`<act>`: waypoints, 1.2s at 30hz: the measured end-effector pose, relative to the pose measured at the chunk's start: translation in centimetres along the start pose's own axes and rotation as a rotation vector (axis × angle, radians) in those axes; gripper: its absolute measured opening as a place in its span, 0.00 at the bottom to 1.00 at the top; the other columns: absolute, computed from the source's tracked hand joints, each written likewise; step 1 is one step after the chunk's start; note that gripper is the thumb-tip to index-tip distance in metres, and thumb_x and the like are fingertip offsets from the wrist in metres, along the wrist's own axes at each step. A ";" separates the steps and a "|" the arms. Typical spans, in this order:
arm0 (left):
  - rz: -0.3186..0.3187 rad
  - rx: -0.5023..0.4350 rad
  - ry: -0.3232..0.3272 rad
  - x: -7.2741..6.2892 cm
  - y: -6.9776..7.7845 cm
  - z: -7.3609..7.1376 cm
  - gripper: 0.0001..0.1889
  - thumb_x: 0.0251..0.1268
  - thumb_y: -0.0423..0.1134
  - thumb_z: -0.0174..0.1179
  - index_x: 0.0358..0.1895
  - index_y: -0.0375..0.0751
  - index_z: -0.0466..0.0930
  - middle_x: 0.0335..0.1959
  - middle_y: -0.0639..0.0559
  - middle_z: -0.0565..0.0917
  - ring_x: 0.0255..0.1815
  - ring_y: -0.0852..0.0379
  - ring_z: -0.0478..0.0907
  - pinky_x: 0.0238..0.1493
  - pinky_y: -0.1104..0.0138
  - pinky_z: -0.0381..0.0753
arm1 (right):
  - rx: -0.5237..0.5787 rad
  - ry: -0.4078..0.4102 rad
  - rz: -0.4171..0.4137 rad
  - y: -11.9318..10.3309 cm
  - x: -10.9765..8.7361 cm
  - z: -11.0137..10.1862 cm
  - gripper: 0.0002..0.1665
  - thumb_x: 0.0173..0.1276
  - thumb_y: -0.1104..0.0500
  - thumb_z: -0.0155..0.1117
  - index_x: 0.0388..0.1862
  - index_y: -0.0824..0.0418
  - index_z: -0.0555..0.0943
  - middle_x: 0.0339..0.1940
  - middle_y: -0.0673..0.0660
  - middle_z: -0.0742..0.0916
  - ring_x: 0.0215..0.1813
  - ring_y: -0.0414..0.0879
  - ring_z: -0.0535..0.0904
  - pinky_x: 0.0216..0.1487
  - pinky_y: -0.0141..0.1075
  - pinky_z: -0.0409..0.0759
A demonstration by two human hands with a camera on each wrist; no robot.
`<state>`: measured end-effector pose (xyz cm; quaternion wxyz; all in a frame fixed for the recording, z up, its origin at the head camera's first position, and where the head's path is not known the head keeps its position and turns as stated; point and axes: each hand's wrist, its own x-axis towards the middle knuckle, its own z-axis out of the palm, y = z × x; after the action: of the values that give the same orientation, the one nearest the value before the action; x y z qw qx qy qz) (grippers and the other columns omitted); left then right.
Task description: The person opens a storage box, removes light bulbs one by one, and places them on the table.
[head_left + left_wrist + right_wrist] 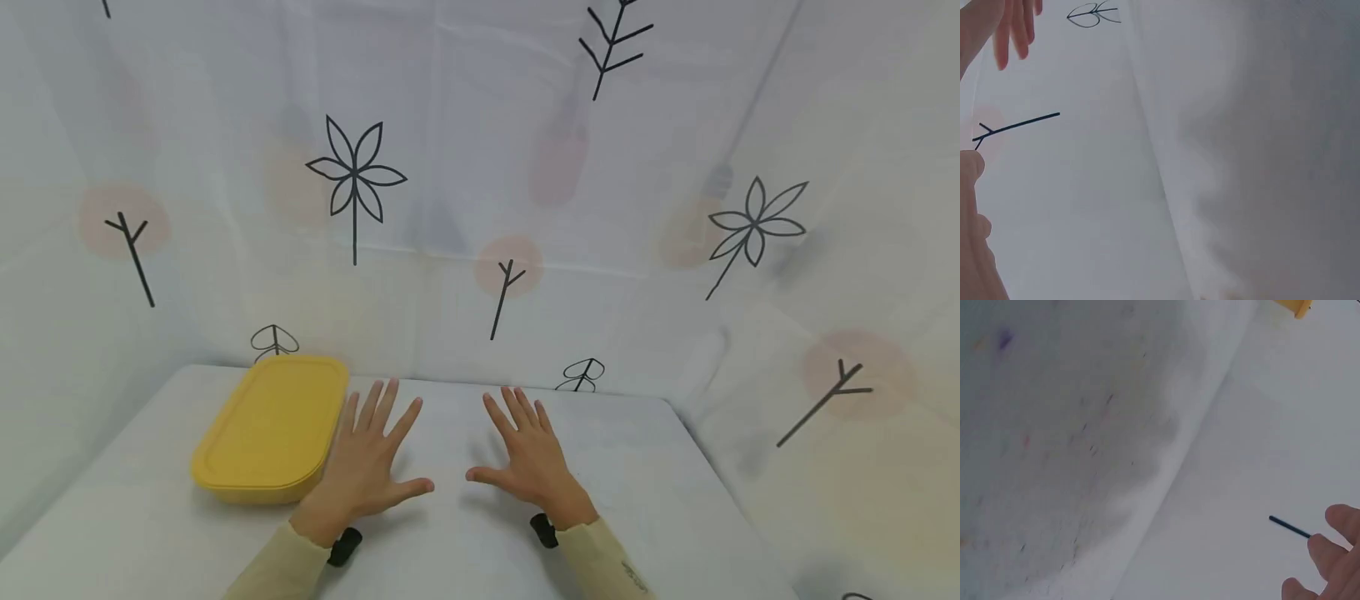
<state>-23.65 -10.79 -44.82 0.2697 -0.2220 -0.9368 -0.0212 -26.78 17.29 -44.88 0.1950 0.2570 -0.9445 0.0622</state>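
Observation:
Both hands are held over a white table (457, 533), palms down with fingers spread, and neither holds anything. My left hand (365, 467) is just right of a yellow lidded box (273, 425), overlapping its right edge in the head view. The box has rounded corners and its lid is on, so its inside is hidden. To the right, my right hand (531, 458) has its thumb pointing toward the left hand's thumb. In the right wrist view, a corner of the yellow box (1297, 306) shows at the top, and the fingers (1329, 556) enter at lower right.
A white cloth (450, 167) printed with black flowers, twigs and pale orange spots hangs behind and at the sides of the table. Dark wrist cameras show at each wrist, below light sleeves (600, 558). Small coloured marks dot the table surface (1085, 456) in the right wrist view.

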 end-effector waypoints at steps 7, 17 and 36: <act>0.043 -0.092 0.092 -1.0 -1.3 -1.5 0.58 0.44 0.83 0.47 0.76 0.49 0.53 0.77 0.38 0.45 0.75 0.37 0.42 0.72 0.39 0.41 | 0.052 -0.018 -0.033 -2.6 1.5 0.4 0.64 0.48 0.14 0.47 0.78 0.40 0.43 0.78 0.56 0.56 0.78 0.51 0.43 0.76 0.50 0.45; 0.011 -0.210 0.066 -3.8 -4.3 -2.6 0.58 0.41 0.76 0.61 0.76 0.52 0.50 0.78 0.43 0.42 0.75 0.38 0.44 0.74 0.44 0.41 | 0.110 -0.011 -0.112 -6.7 3.5 0.9 0.63 0.50 0.16 0.48 0.79 0.42 0.43 0.77 0.54 0.57 0.77 0.51 0.48 0.75 0.51 0.51; -0.187 -0.311 0.007 -7.2 -11.4 -5.5 0.67 0.26 0.69 0.75 0.76 0.52 0.50 0.74 0.37 0.51 0.72 0.34 0.46 0.72 0.39 0.41 | 0.359 -0.164 -0.066 -13.2 6.4 2.2 0.62 0.49 0.18 0.55 0.78 0.37 0.42 0.77 0.48 0.59 0.74 0.47 0.58 0.70 0.47 0.65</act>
<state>-20.36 -24.87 -42.96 0.2321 -0.1729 -0.9378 -0.1917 -25.87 2.55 -44.07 0.0702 0.3227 -0.9220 0.2021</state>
